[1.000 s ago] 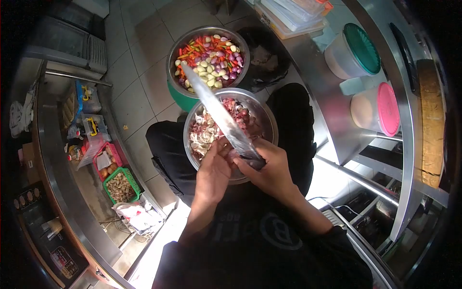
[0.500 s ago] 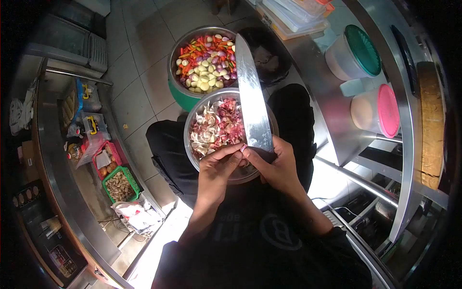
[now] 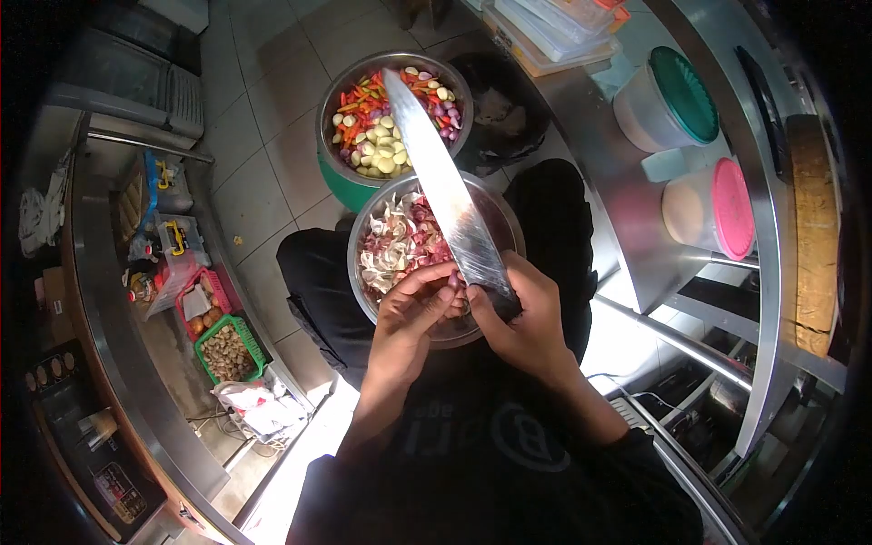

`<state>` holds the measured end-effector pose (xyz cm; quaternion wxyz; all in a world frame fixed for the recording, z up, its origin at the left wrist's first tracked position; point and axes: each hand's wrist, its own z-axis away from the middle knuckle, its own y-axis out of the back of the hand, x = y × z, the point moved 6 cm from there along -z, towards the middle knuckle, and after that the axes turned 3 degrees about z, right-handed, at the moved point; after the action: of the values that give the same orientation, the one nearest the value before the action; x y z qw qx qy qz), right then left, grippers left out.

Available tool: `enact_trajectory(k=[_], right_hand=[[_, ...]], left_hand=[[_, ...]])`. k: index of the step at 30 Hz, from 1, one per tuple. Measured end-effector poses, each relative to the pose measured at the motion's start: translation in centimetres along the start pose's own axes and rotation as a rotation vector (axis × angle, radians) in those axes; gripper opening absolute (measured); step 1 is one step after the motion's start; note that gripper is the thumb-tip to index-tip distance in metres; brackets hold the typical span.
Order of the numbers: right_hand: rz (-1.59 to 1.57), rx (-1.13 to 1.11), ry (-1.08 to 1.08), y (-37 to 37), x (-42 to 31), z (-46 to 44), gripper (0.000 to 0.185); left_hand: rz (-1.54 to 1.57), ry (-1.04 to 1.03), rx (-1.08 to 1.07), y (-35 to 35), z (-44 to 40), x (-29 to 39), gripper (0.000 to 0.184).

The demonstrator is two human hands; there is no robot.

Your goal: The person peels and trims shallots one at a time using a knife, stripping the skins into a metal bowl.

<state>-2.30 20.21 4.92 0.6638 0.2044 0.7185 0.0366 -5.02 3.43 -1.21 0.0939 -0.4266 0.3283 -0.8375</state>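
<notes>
Two hands, left (image 3: pixel 401 325) pinching a shallot (image 3: pixel 455 280), right (image 3: pixel 524 320) gripping a knife (image 3: pixel 445 195), work above tiled floor (image 3: pixel 263 154) between steel shelves (image 3: pixel 595 145).

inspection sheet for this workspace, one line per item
surface: tiled floor; steel counter at right
job's things: near bowl with papery peels; far bowl with chillies, shallots and peeled garlic
clutter: stacked containers; black plastic bag beside the far bowl
hands: left hand pinches what looks like a small shallot; right hand holds a large knife
cables: thin cable low right; tangled wires lower left
surroundings: green basket on left shelf; green-lidded tub and pink-lidded tub at right
</notes>
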Motion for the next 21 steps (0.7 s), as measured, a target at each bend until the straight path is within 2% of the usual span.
enact_trajectory(k=[2, 7, 12, 21], right_hand=[[0.036, -0.035, -0.01, 0.0, -0.2, 0.0, 0.027], [0.073, -0.071, -0.023, 0.1, -0.8, -0.1, 0.027], [0.126, -0.099, 0.025, -0.1, -0.7, -0.1, 0.027], [0.133, -0.097, 0.032, 0.2, -1.1, -0.4, 0.027]], left_hand=[[0.047, 0.033, 0.004, 0.0, 0.0, 0.0, 0.033], [0.092, 0.092, 0.004, 0.4, 0.0, -0.3, 0.032], [-0.067, -0.08, -0.025, 0.3, -0.1, 0.1, 0.03], [-0.101, -0.106, 0.032, 0.3, -0.2, 0.5, 0.029]])
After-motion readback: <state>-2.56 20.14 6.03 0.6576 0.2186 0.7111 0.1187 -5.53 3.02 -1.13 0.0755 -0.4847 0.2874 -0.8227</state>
